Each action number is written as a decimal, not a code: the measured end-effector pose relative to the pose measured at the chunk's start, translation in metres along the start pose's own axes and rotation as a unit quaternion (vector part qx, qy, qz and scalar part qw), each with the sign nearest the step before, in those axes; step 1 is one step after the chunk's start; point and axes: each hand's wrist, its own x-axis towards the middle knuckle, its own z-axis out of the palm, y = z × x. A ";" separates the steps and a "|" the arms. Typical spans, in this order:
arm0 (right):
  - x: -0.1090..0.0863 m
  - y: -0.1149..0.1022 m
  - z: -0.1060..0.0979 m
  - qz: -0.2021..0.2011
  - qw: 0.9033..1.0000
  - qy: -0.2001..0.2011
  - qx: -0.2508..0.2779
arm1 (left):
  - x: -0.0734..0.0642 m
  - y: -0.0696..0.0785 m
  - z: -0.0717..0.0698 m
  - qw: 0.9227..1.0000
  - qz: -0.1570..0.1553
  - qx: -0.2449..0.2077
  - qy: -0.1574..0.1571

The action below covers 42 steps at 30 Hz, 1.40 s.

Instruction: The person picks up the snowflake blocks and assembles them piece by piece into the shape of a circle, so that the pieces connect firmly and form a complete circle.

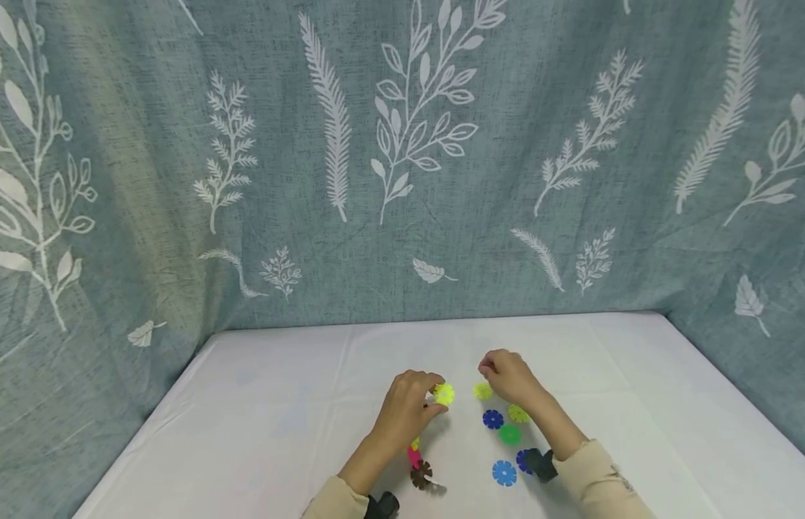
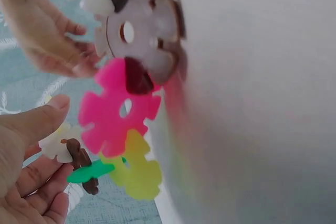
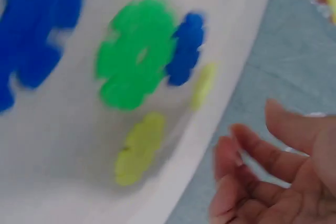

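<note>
My left hand (image 1: 407, 405) holds a chain of notched plastic discs, thumb and fingers around its far end by a yellow disc (image 1: 444, 393). In the left wrist view a white disc (image 2: 55, 146) lies between thumb and fingers. From it the chain runs through a small brown disc (image 2: 79, 156), a green disc (image 2: 89, 172), a yellow one (image 2: 142, 177), a pink one (image 2: 105, 124) and a large brown one (image 2: 160, 30). My right hand (image 1: 509, 375) hovers above a loose yellow disc (image 1: 483, 391); its fingers (image 3: 262, 156) are loosely bent, nothing visible between them.
Loose discs lie on the white-covered table (image 1: 279, 418) below the right hand: another yellow (image 1: 519, 413), dark blue (image 1: 493, 419), green (image 1: 509, 435) and light blue (image 1: 504, 473). Another dark blue disc (image 1: 522, 461) is partly behind the right wrist camera (image 1: 542, 466). A patterned curtain (image 1: 402, 274) hangs behind.
</note>
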 end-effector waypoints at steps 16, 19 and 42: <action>0.005 0.006 0.016 0.076 0.985 -0.079 -0.131 | -0.004 -0.003 -0.001 1.000 -0.027 -0.015 -0.005; 0.002 0.006 0.018 0.045 0.991 -0.064 -0.109 | -0.005 -0.003 -0.001 1.000 -0.025 -0.013 -0.002; -0.017 -0.028 0.017 -0.162 0.985 0.042 -0.040 | -0.002 -0.009 -0.005 1.000 -0.013 -0.011 0.022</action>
